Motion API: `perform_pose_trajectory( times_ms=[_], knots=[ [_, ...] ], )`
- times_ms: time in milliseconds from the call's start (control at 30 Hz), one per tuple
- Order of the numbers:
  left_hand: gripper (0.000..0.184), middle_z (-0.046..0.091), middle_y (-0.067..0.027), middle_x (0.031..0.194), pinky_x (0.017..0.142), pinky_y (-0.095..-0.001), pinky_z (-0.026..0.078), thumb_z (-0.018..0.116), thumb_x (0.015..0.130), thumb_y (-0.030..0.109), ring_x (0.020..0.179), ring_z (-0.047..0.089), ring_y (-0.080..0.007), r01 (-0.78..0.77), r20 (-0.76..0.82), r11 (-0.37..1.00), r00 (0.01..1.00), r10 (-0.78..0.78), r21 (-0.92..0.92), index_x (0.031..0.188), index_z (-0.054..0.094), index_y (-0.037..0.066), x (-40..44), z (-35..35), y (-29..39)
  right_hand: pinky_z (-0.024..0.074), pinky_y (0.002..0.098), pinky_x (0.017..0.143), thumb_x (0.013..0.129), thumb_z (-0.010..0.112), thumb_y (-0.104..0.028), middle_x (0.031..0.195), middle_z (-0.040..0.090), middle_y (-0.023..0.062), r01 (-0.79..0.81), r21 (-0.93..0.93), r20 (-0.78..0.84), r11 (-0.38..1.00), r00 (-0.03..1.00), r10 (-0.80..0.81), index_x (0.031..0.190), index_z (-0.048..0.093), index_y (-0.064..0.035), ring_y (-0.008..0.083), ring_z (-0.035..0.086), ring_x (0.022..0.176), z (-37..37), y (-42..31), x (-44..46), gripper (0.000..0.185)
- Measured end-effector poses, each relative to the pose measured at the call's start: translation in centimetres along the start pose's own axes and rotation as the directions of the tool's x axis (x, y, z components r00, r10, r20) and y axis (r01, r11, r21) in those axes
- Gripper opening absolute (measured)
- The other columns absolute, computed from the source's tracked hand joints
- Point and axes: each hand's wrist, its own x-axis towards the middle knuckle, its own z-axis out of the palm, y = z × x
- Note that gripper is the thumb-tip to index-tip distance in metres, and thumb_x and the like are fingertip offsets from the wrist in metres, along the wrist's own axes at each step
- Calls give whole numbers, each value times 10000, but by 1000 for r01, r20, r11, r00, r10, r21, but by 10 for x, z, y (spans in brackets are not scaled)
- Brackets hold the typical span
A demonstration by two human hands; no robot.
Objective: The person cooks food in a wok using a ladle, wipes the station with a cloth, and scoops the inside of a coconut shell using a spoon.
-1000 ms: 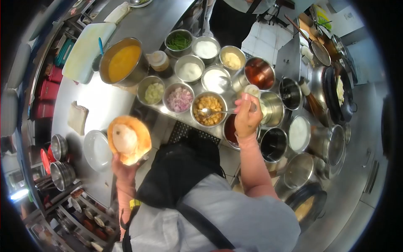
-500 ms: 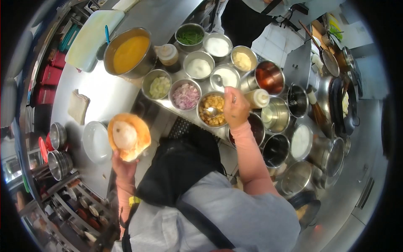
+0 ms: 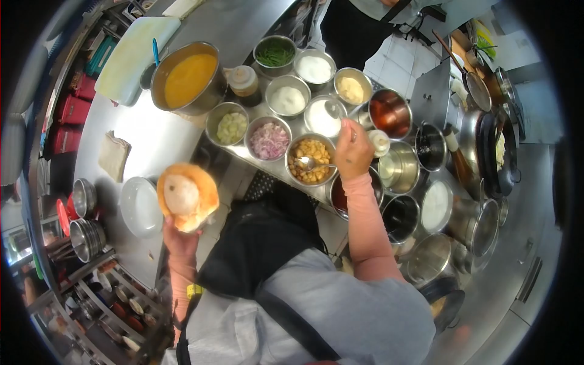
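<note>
My left hand [image 3: 180, 239] grips what looks like an opened bread bun [image 3: 187, 196], with orange-brown crust and a pale inside facing up. It is held beside the shallow white bowl [image 3: 141, 208]. My right hand [image 3: 354, 149] is closed on the handle of a metal spoon [image 3: 333, 109], whose head is over the steel bowl of white food [image 3: 320, 119]. Just below that, a second spoon [image 3: 306, 162] rests in a bowl of golden-brown chunks [image 3: 316, 146]. Chopped purplish onion [image 3: 269, 139] fills the bowl to its left.
A large pot of orange-yellow liquid [image 3: 190, 73] stands at the back left near a cutting board [image 3: 135, 55]. A squeeze bottle [image 3: 379, 143] is close to my right hand. Several pots and bowls crowd the right side. Another person in a black apron [image 3: 348, 35] stands across the counter.
My right hand has shifted right, carrying the spoon from the left part of the white-food bowl to its right part. My left hand and the bun stay almost in place.
</note>
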Motion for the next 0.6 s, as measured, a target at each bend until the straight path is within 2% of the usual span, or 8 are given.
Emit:
perform_pose_trajectory(
  times_ms=[300,400,500,600],
  knots=[
    [590,634,-137,1252,537,-361,605,555,934,429,983,695,-289,-5,12,1000,1000,5,13,1393,459,72,2,-3,0,525,402,680,960,634,-132,873,690,144,93,-34,48,995,995,-91,1029,691,-29,332,667,783,-10,2,3,136],
    [583,637,-134,1248,538,-361,605,558,933,428,980,696,-285,3,10,1000,1000,-3,11,1387,464,75,2,-4,-1,527,397,676,949,645,-128,871,687,138,68,-84,100,994,993,-60,1047,700,-38,326,667,780,-11,4,1,144],
    [583,637,-133,1248,541,-363,606,562,931,428,980,696,-285,11,3,1000,1000,-11,5,1387,465,76,0,-4,-2,526,399,663,937,657,-121,851,674,130,128,-113,88,985,989,-118,1048,706,-48,322,663,760,-7,9,-1,143],
    [625,616,-137,1271,552,-346,585,590,911,419,1024,674,-303,23,11,1000,1000,-23,3,1413,445,75,-1,-5,-2,521,403,646,926,668,-120,825,654,123,166,-220,202,961,972,-122,1058,707,-58,317,652,732,1,18,-8,151]
  ],
)
